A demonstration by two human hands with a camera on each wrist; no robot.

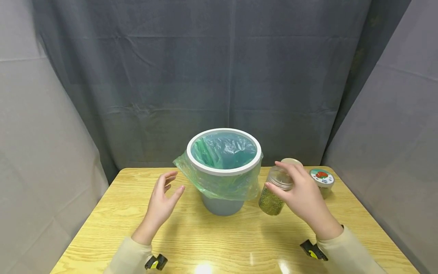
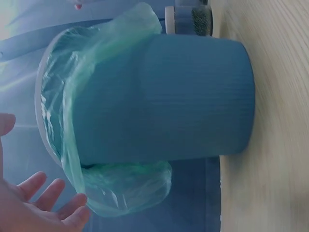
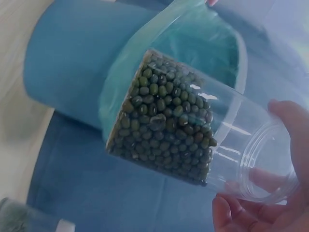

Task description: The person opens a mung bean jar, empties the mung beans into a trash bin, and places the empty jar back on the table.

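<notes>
My right hand (image 1: 304, 192) grips a clear plastic jar (image 3: 193, 130) near its threaded neck, fingers and thumb on opposite sides. Green mung beans (image 3: 161, 116) fill its lower part, and no lid shows on it. In the head view the jar leans slightly, to the right of a bluish-grey bin (image 1: 223, 206); I cannot tell whether its base touches the table. A green plastic bag (image 1: 226, 186) lines the bin and hangs over its outside below a white rim ring (image 1: 224, 172). My left hand (image 1: 164, 199) is left of the bin, fingers loosely bent and holding nothing.
Behind my right hand stands a jar with a pale lid (image 1: 292, 161). Farther right is a jar with a tomato picture on its lid (image 1: 321, 176). All stand on a wooden table (image 1: 205, 239), with a dark grey curtain (image 1: 171, 83) behind and pale cloth on both sides.
</notes>
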